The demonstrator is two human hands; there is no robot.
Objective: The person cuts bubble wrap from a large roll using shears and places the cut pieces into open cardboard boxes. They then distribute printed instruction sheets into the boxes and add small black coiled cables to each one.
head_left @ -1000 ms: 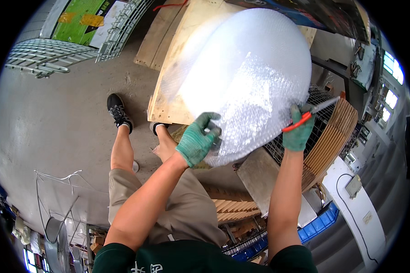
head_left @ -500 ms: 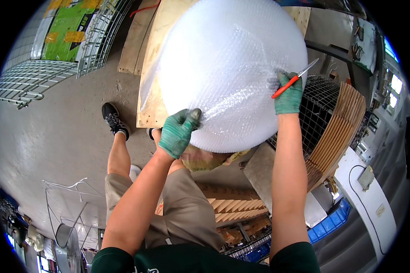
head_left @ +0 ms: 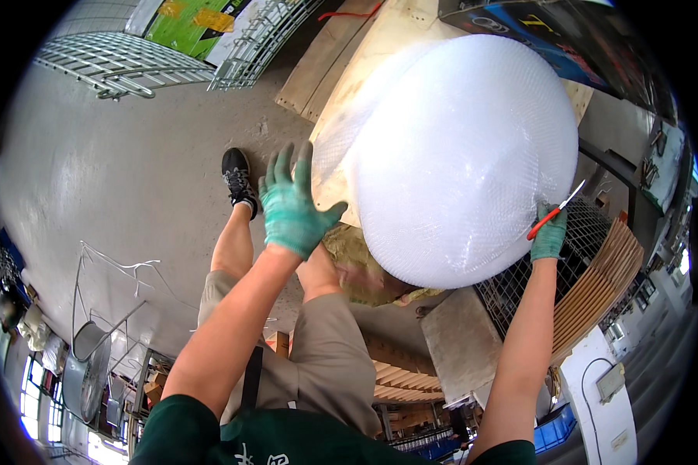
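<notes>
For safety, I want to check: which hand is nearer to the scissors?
Right. The right hand holds the scissors at the right edge of the bubble wrap roll; the left hand is open and apart from them, left of the roll.

I count one gloved left hand (head_left: 293, 213) and one gloved right hand (head_left: 549, 236), two in all, along with one pair of red-handled scissors (head_left: 544, 223) and one big roll of bubble wrap (head_left: 465, 163). Around the person I can see one silver wire cage (head_left: 124, 62) and one dark wire cage (head_left: 583, 246), making two, plus one green box (head_left: 182, 35), one red strap (head_left: 349, 14) and one grey board (head_left: 461, 329). I also spot one black shoe (head_left: 238, 174), one pair of tan shorts (head_left: 329, 349) and two bare forearms (head_left: 229, 325).
</notes>
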